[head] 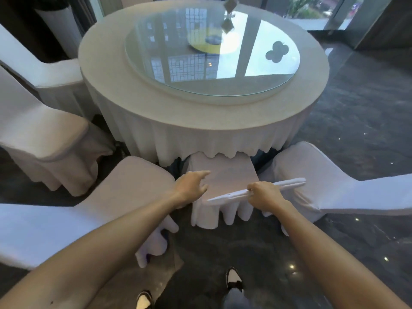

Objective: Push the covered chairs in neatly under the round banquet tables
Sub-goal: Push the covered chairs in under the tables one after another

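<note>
Right hand [265, 194]: closed on the centre chair [225, 175] backrest top. Left hand [191, 184]: open, hovering beside it. Chair seat sits partly under the table [156, 112] near edge (skirt draped over); push squarely, you keep both sides even.

Glass turntable [211, 52] reflecting windows; dark speckled floor [356, 121]; black-white shoes [233, 278].

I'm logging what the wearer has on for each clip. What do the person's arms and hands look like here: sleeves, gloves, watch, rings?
Both forearms are bare right up to the frame edge, with no sleeve showing. The left hand and right hand have no gloves. No watch, bracelet or ring is visible on either.
</note>
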Tool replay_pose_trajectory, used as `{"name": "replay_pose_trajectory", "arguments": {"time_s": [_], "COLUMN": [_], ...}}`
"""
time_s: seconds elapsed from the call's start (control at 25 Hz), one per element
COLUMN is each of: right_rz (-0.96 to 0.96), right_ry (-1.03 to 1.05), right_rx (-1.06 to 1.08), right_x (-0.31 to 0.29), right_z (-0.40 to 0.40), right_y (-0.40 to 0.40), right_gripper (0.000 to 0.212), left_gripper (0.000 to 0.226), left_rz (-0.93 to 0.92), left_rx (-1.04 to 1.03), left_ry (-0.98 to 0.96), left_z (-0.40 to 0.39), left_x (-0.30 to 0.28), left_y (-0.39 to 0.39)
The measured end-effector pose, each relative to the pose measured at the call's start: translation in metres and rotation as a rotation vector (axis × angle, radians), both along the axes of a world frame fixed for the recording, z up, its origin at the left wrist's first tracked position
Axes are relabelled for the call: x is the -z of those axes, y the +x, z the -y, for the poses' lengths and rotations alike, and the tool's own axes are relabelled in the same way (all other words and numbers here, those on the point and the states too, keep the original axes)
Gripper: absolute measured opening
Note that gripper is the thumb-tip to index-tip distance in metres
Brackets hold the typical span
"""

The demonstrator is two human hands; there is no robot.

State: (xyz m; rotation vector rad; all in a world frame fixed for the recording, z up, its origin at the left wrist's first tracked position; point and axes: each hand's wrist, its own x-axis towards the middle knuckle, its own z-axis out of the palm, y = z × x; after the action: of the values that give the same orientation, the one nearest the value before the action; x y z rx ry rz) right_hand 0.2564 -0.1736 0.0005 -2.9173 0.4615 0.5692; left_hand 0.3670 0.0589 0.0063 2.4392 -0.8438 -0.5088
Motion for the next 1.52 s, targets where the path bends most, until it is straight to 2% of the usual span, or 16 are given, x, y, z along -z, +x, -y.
{"name": "replay_pose_trajectory", "arguments": {"time_s": [0.16, 0.24, 0.44, 0.52, 0.68, 0.76, 0.84, 0.92, 1.0, 1.08, 1.16, 1.28, 1.52], "right_rz": [0.008, 0.051, 0.336, 0.426, 0.455, 0.426, 0.38, 0.259, 0.073, -0.066, -0.106, -0.035, 0.087], "right_ry": [0.084, 0.104, 0.12, 0.153, 0.224, 0.279, 0.352, 0.486, 0.679, 0.731, 0.631, 0.432, 0.271], "right_rx": [0.162, 0.162, 0.009, -0.007, -0.06, -0.068, -0.024, 0.064, 0.12, 0.075, 0.012, 0.086, 0.298], "right_x": [-0.017, -0.026, -0.032, -0.025, -0.01, 0.0, 0.01, 0.022, 0.031, 0.033, 0.035, 0.051, 0.082], "right_z": [-0.092, -0.145, -0.255, -0.299, -0.388, -0.429, -0.467, -0.503, -0.532, -0.562, -0.587, -0.621, -0.637], "right_y": [0.006, 0.015, 0.06, 0.08, 0.101, 0.101, 0.099, 0.093, 0.081, 0.069, 0.067, 0.074, 0.08], "right_gripper": [0.026, 0.033, 0.042, 0.051, 0.066, 0.068, 0.071, 0.074, 0.077, 0.076, 0.069, 0.053, 0.021], "left_gripper": [0.041, 0.037, 0.079, 0.083, 0.081, 0.079, 0.081, 0.088, 0.086, 0.073, 0.063, 0.055, 0.046], "left_rz": [0.033, 0.026, 0.173, 0.219, 0.215, 0.146, -0.008, -0.222, -0.337, -0.234, -0.046, 0.141, 0.267], "left_rx": [0.135, 0.161, 0.118, 0.05, -0.039, -0.037, 0.033, 0.13, 0.226, 0.333, 0.351, 0.352, 0.392], "left_ry": [0.068, 0.103, 0.072, 0.064, 0.098, 0.159, 0.274, 0.42, 0.546, 0.596, 0.591, 0.569, 0.466], "left_z": [-0.1, -0.148, -0.248, -0.287, -0.367, -0.407, -0.445, -0.483, -0.516, -0.545, -0.559, -0.567, -0.567], "left_x": [-0.024, -0.029, -0.037, -0.036, -0.031, -0.024, -0.013, -0.001, 0.007, 0.015, 0.022, 0.041, 0.059], "left_y": [0.037, 0.054, 0.072, 0.073, 0.066, 0.064, 0.07, 0.084, 0.1, 0.117, 0.13, 0.134, 0.139]}}
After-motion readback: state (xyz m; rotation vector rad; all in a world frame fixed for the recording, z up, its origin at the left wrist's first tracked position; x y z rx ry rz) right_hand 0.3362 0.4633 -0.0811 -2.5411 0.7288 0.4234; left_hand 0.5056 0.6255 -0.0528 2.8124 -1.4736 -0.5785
